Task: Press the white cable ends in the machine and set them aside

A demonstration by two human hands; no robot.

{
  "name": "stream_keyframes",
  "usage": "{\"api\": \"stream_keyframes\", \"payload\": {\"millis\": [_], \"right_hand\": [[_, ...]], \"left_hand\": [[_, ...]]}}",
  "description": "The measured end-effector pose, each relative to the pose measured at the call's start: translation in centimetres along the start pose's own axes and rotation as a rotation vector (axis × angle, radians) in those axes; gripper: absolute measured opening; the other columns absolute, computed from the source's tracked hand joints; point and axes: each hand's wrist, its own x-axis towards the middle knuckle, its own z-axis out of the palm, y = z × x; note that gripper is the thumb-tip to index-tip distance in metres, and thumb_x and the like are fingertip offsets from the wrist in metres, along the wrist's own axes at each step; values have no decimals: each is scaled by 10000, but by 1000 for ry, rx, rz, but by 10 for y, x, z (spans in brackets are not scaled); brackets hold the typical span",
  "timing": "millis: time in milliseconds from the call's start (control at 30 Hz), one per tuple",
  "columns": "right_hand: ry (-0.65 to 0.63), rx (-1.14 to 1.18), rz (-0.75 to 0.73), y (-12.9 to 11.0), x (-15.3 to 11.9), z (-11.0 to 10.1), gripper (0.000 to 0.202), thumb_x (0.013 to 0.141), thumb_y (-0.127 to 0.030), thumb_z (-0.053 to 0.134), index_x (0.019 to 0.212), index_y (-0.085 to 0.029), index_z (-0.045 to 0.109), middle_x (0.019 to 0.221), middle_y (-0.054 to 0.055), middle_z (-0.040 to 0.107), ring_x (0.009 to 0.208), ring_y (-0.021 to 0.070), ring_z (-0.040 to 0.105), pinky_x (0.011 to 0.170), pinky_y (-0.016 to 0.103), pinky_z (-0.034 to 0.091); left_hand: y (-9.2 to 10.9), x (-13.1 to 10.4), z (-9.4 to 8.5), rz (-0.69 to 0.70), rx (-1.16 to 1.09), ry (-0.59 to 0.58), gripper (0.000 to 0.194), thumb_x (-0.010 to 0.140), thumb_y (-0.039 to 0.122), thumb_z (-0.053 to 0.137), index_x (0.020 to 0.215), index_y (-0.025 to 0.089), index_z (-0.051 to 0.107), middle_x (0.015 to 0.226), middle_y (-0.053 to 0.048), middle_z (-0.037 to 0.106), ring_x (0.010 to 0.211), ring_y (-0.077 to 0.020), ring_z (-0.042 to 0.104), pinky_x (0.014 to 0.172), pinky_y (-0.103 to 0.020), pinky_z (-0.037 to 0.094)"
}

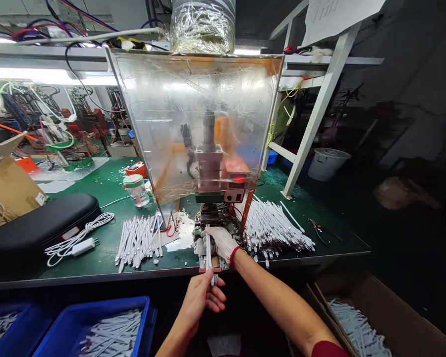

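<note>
A narrow white strip (208,252) runs lengthwise from the foot of a small press machine (209,171) toward me. My bare left hand (200,293) pinches its near end between thumb and forefinger, the other fingers loosely curled. Higher up, my right hand (223,241), in a white glove with a red cuff, has its fingers closed around the strip's far part, just in front of the press. The fingertips of the glove are partly hidden. A cloudy clear guard sheet (159,129) hangs in front of the press.
Piles of white strips lie left (139,243) and right (271,225) of the press. Pliers (319,230), a lidded jar (137,191), a white charger cable (82,246) and a black padded case (40,223) sit on the green bench. Below stand a blue bin (148,317) and a cardboard box (412,310).
</note>
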Motion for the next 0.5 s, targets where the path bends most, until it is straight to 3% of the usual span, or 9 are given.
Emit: {"api": "stream_keyframes", "payload": {"millis": [233, 500], "right_hand": [[-1, 2, -16, 2, 1, 0, 182, 831, -234, 566, 709, -108, 618, 518, 19, 591, 386, 100, 497, 399, 198, 412], [-9, 17, -22, 1, -1, 1, 198, 836, -255, 583, 705, -110, 614, 487, 12, 571, 353, 95, 463, 374, 201, 395]], "left_hand": [[3, 0, 3, 5, -6, 22, 805, 629, 855, 508, 801, 78, 630, 579, -94, 667, 459, -159, 632, 430, -199, 422], [3, 1, 3, 17, -11, 27, 743, 653, 802, 555, 788, 75, 633, 571, -96, 668, 455, -160, 631, 426, -199, 418]]}}
